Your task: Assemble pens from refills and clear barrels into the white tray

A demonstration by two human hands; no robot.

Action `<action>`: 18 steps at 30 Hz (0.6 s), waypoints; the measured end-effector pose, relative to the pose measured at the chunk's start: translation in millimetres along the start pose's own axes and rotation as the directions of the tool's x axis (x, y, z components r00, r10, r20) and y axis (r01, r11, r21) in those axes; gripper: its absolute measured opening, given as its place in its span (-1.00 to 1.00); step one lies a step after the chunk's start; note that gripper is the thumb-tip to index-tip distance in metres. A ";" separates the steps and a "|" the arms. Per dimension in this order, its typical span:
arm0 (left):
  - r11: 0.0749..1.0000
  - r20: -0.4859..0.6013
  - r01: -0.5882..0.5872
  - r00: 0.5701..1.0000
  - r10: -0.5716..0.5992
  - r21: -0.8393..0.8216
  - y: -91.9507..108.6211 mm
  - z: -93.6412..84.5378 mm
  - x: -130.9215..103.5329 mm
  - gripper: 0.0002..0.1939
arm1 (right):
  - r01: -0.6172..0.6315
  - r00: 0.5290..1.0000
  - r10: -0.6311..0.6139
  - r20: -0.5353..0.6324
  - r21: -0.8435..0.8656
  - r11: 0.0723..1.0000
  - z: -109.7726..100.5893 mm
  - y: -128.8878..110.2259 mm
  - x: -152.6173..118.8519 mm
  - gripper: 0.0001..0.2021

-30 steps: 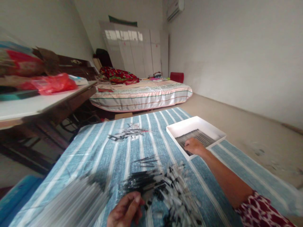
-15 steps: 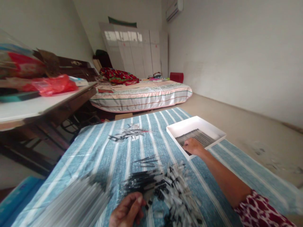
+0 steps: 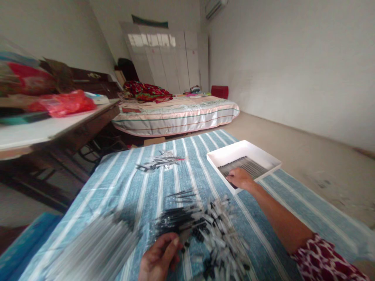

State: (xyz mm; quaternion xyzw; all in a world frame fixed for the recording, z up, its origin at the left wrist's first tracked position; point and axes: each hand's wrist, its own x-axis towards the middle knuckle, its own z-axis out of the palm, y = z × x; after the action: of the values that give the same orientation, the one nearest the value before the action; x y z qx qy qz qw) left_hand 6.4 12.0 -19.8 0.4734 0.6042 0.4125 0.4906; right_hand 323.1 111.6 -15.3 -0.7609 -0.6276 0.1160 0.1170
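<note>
My right hand (image 3: 239,178) reaches into a shallow white box (image 3: 213,160), its fingers curled down at the near left end of a row of slim grey pens (image 3: 249,166) with dark ends. Whatever it grips is hidden under the fingers. My left hand (image 3: 160,255) is low in front, thumb and fingers pinched together; what is between them cannot be made out. Just beyond it lies a heap of thin black pen parts (image 3: 175,218). To its right spreads a pile of small whitish and black caps (image 3: 224,238).
A blurred bundle of long clear grey tubes (image 3: 96,249) lies at the left on the striped blue cloth (image 3: 102,187). Farther back is a small scatter of dark pieces (image 3: 159,160). A side table (image 3: 38,130) with a red plastic bag (image 3: 68,103) and a bed (image 3: 175,119) stand beyond.
The view has shifted slightly. My right hand stays at the same end of the box and my left hand keeps its pinch beside the black parts.
</note>
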 end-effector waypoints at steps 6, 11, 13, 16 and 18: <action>0.998 0.053 -0.016 0.998 0.019 -0.054 6.0 -3.3 -5.8 -0.78 | 0.023 0.999 -0.021 0.043 -0.036 0.999 -2.9 6.2 -7.6 -0.71; 0.993 0.011 -0.030 0.999 0.032 -0.115 5.7 -8.5 -4.6 -0.81 | -0.026 0.999 0.023 -0.031 -0.083 0.996 -12.6 9.1 -16.8 -0.69; 0.995 0.020 -0.032 0.999 0.034 -0.096 4.8 -10.6 -3.4 -0.81 | -0.044 0.995 0.035 -0.097 -0.093 0.995 -15.8 6.2 -25.6 -0.67; 0.999 0.061 -0.038 0.997 0.038 0.003 4.7 -12.9 -3.3 -0.80 | 0.054 0.979 -0.050 -0.198 0.016 0.998 -14.9 -7.3 -46.4 -0.67; 0.995 0.121 -0.050 0.992 0.040 0.083 5.0 -14.1 -4.5 -0.80 | 0.213 0.965 -0.181 -0.191 0.161 0.964 -10.3 -22.8 -63.6 -0.69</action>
State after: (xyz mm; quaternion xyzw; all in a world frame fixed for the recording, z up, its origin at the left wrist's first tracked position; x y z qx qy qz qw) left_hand -6.3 8.1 -11.6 0.5315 0.5801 0.3679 0.4956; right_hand 293.5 53.0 3.6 -0.6880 -0.6747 0.0926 0.2509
